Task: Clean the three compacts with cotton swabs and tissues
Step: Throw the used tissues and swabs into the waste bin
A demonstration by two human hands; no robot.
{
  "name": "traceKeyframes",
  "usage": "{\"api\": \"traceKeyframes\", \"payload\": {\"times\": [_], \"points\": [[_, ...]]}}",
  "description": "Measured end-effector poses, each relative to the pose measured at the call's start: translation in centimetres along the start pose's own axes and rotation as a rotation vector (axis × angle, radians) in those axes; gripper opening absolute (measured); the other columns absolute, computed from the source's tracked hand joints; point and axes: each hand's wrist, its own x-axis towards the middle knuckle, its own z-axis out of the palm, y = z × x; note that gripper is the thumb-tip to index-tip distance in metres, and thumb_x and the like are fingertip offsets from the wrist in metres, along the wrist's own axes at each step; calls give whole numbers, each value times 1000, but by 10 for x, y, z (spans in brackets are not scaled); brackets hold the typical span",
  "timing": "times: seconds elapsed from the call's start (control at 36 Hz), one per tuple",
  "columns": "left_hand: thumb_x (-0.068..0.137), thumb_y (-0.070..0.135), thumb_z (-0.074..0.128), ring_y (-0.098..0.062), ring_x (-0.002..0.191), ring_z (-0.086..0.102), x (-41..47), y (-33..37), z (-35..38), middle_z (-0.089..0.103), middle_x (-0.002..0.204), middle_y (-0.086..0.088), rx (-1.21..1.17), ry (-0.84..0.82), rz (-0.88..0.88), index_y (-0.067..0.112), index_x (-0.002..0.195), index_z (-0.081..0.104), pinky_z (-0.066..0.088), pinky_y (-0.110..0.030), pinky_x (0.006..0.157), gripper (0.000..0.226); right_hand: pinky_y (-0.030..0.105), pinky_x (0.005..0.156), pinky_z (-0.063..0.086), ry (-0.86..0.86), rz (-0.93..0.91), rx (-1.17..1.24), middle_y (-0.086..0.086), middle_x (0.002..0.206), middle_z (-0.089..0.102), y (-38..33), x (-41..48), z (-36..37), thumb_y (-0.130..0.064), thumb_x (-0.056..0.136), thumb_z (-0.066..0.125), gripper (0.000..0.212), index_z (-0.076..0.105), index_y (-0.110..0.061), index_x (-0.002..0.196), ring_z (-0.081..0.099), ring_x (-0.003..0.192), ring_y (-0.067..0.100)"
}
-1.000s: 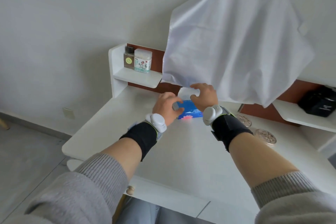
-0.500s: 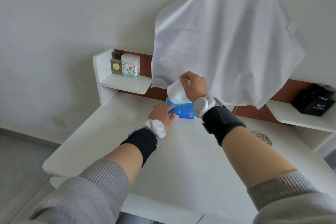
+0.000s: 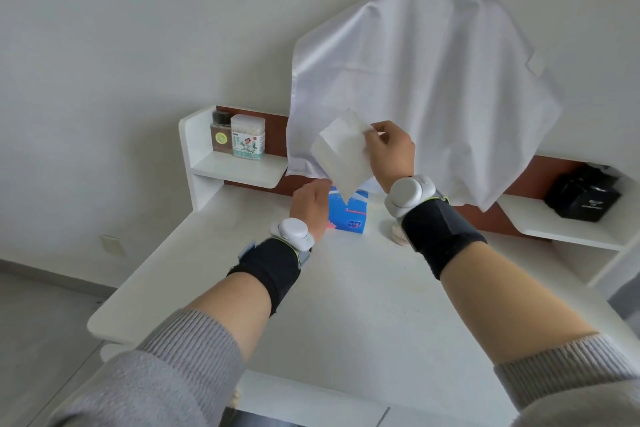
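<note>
A blue tissue pack [image 3: 348, 214] lies on the white desk [image 3: 346, 305] near its back edge. My left hand [image 3: 309, 204] rests against the pack's left side and holds it down. My right hand [image 3: 389, 152] is raised above the pack and pinches a white tissue [image 3: 341, 154] by its upper right corner; the tissue hangs free of the pack. One compact [image 3: 396, 234] shows only as a pale sliver behind my right wrist. The other compacts are hidden. A tub of cotton swabs [image 3: 248, 137] stands on the left shelf.
A brown bottle [image 3: 220, 132] stands beside the swab tub on the small left shelf [image 3: 239, 170]. A large white cloth [image 3: 433, 87] drapes over something behind the desk. A black box [image 3: 583, 196] sits on the right shelf. The floor lies to the left of the desk.
My right hand has pulled the tissue up and clear out of the pack. My left hand stayed at the pack's left side. The view shifted, hiding the compacts on the right.
</note>
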Motion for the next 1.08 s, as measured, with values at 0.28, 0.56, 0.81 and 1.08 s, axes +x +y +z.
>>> {"api": "traceKeyframes", "payload": {"times": [0.28, 0.56, 0.81, 1.08], "points": [[96, 55, 40, -26, 102, 64, -21, 72, -33, 66, 107, -9, -1037, -317, -474, 15, 109, 61, 53, -40, 90, 47, 27, 64, 41, -246, 138, 153, 1, 72, 59, -12, -29, -49, -11, 88, 57, 19, 60, -18, 71, 52, 68, 17], [97, 15, 44, -21, 78, 65, -50, 110, -28, 63, 96, -10, -1031, -323, -420, 10, 107, 60, 56, -29, 56, 20, 30, 76, 49, -139, 221, -208, -3, 94, 61, -4, -60, -95, -16, 84, 57, 22, 60, -23, 104, 60, 87, 19], [100, 18, 37, -24, 81, 62, -92, 152, 0, 63, 88, -8, -1052, -530, -484, 11, 94, 60, 53, -43, 83, 25, 26, 71, 44, 62, -168, -432, 2, 92, 59, 28, -132, -126, -12, 80, 60, 15, 62, -12, 94, 54, 78, 13], [95, 14, 42, -22, 75, 60, -138, 182, 46, 64, 80, -7, -1169, -802, -526, 11, 85, 63, 52, -33, 66, 23, 24, 73, 36, 190, -96, -497, 3, 93, 59, 65, -177, -176, -17, 79, 66, 17, 63, -10, 95, 52, 89, 19]]}}
